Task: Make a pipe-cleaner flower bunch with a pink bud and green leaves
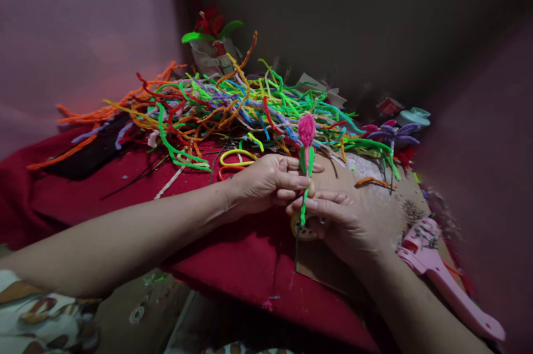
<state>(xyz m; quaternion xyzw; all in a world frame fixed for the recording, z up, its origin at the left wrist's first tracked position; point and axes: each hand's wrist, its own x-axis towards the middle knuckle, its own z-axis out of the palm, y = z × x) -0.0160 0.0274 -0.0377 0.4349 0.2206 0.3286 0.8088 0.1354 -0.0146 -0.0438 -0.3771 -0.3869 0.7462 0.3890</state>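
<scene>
A small pipe-cleaner flower [307, 131] with a pink bud, green leaves and a green-wrapped wire stem stands upright between my hands. My left hand [266, 182] pinches the stem just under the leaves. My right hand [337, 221] grips the stem lower down, where the green wrapping ends and bare dark wire hangs below. A roll of tape [303, 229] sits under my right hand's fingers, partly hidden.
A big heap of coloured pipe cleaners [216, 110] covers the back of the red cloth [241, 259]. A red flower in paper [212, 38] stands behind it, a purple flower [391, 135] lies at right, and a pink glue gun [441, 276] rests on cardboard [366, 176].
</scene>
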